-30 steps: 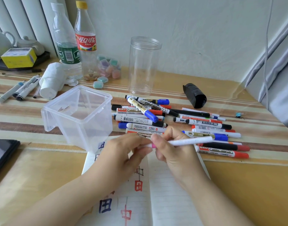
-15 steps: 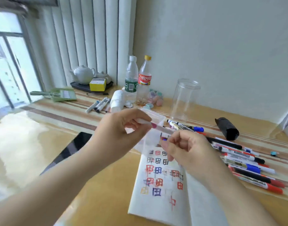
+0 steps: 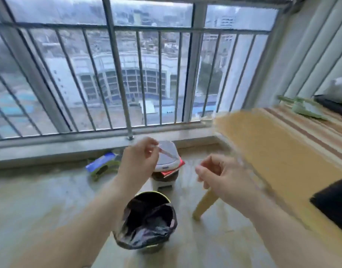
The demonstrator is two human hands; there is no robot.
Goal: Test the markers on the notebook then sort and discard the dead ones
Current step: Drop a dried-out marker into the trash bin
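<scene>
White and thin, a blurred marker with a pink tip is pinched between the thumb and curled fingertips of the left hand; it slants down to the right of that grip, its far end hard to make out against a pale lidded container behind it. The right hand hangs just right of the marker without touching it, fingers loosely curled round nothing that shows, though motion blur smears the fingertips, so a small cap inside them cannot be ruled out. Below and between both hands stands a round bin lined with a crumpled black bag, its mouth open. Under the pale container sit something red and a low stool, partly hidden by the left hand. To the right of the right hand runs a blurred yellow wooden table with a striped cloth, one leg visible, its near edge cut off by the frame. Beyond the fingers, a grey barred railing fronts the window.
</scene>
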